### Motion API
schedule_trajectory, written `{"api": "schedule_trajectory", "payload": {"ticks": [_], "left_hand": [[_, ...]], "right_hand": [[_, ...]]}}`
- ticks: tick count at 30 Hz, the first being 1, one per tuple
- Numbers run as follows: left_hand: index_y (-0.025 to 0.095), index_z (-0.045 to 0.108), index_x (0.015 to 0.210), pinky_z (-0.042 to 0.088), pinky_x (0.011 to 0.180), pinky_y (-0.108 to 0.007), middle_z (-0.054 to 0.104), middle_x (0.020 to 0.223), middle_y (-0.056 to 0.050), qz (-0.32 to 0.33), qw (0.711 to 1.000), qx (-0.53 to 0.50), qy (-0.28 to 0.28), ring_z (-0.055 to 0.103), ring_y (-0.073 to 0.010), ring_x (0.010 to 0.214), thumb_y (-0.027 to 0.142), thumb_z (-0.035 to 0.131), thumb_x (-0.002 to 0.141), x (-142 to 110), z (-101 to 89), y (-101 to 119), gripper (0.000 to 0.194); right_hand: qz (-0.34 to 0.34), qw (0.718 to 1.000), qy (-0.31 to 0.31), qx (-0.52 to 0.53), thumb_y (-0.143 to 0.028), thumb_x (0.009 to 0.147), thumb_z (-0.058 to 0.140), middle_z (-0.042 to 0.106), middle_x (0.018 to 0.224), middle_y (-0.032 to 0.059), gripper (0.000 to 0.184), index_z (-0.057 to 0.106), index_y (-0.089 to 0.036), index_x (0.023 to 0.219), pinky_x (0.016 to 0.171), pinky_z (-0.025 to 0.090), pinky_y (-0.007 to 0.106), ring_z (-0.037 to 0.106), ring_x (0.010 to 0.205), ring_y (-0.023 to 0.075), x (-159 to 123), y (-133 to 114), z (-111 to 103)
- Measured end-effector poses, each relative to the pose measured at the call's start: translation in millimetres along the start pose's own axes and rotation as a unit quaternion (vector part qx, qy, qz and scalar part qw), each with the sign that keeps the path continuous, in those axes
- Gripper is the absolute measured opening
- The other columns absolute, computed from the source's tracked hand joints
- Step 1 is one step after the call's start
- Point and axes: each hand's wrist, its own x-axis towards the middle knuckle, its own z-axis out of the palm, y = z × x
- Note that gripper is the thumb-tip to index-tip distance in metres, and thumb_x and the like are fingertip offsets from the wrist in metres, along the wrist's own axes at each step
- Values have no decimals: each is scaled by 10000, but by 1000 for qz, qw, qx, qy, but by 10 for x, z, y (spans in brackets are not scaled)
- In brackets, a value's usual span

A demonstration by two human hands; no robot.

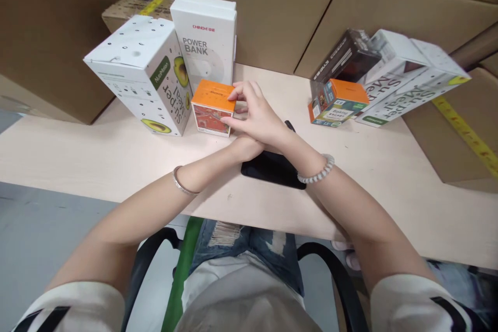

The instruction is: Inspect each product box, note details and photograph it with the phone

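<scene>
My right hand (252, 114) is near the middle of the frame, its thumb and a finger touching the right end of one orange box (213, 109). The thumb is by the front and the finger is on the top. They sit apart from each other, but I cannot tell if they squeeze. The orange box stands on the table (89, 161), left of the middle. My left hand (249, 148) is tucked under my right wrist. Its fingers are hidden, so I cannot tell if they are apart or together. I have two bracelets: one (182, 185) on my left arm, one (317, 171) on my right. One black phone (270, 170) lies below my hands, partly covered by my right arm.

I count three meal boxes. One (171, 80) is at the left, showing avocados, and two (412, 78) lean at the upper right. One white POWER BANK box (206, 41) stands right behind the orange box. One dark box (346, 57) and one baking box (338, 104) with an orange top are right of the middle. Two black chair arms (342, 280) show at the bottom.
</scene>
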Motion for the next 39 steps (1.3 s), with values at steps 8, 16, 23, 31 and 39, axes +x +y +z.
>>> {"api": "schedule_trajectory", "payload": {"ticks": [8,16,23,31,39], "left_hand": [[139,659,1245,654,1008,-442,755,1177,-127,-29,995,-62,-75,759,-272,1126,438,706,996,65,0,522,392],[418,165,1687,669,951,-424,586,1529,-138,-2,964,-250,-85,769,-247,1143,615,946,774,-33,132,708,1217],[334,308,1543,683,975,-435,580,1540,-155,48,991,-113,-55,704,-302,1321,709,751,947,-157,108,902,832],[378,314,1604,479,1265,-637,513,1548,-148,265,957,106,45,521,-356,1541,750,692,972,-16,-40,789,825],[407,385,1616,518,1182,-633,546,1496,-127,268,942,192,67,581,-369,1413,774,734,926,-36,-87,879,856]], "right_hand": [[33,934,339,104,-556,779,767,615,1299,81,544,429,-323,1136,1042,649,476,710,1232,263,-368,-11,-470],[133,891,402,162,-520,755,821,715,1291,59,425,589,-369,1079,1230,524,601,679,1362,347,-1173,62,-969],[207,879,317,291,-506,814,856,713,1368,29,440,647,-367,1176,1158,596,552,699,1294,273,-1360,-59,-829],[194,899,177,351,-647,830,764,619,1606,18,665,575,-433,1430,1173,582,608,625,1453,319,-1527,109,-874],[243,861,206,397,-603,818,831,741,1459,33,592,650,-371,1332,1159,618,578,670,1420,327,-1498,17,-854]]}}
